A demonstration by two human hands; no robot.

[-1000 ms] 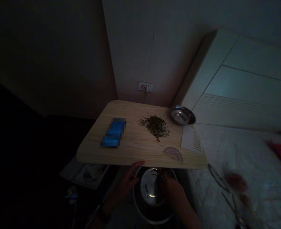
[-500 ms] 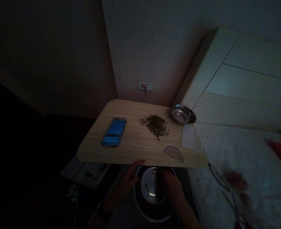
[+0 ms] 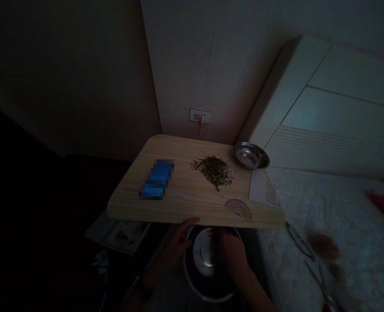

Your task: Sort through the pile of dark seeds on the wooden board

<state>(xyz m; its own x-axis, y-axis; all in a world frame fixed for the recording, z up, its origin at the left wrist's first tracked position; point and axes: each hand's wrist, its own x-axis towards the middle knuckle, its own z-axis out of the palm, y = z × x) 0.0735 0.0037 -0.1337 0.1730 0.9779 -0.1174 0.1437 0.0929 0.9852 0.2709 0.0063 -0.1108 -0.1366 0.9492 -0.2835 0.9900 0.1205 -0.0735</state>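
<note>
Just below the near edge of the bench [image 3: 178, 212], a wide metal basin [image 3: 211, 300] is set beneath both hands, with a shiny round metal piece [image 3: 205, 262] seen inside its rim. The left hand [image 3: 178, 243] is held released beside that rim, thumb and forefinger spread apart, the forefinger brought up to the bench edge. The right hand [image 3: 233, 253] is lowered over the basin's far right part; its fingertips are lost in shadow, so whether anything is grasped cannot be told. On the bench, small dark grains [image 3: 215, 170] are scattered in a loose heap, flanked by a blurred blue object [image 3: 157, 180] to the left and a steel bowl [image 3: 251, 159] to the right. A protractor [image 3: 239, 209] is laid nearer the edge.
</note>
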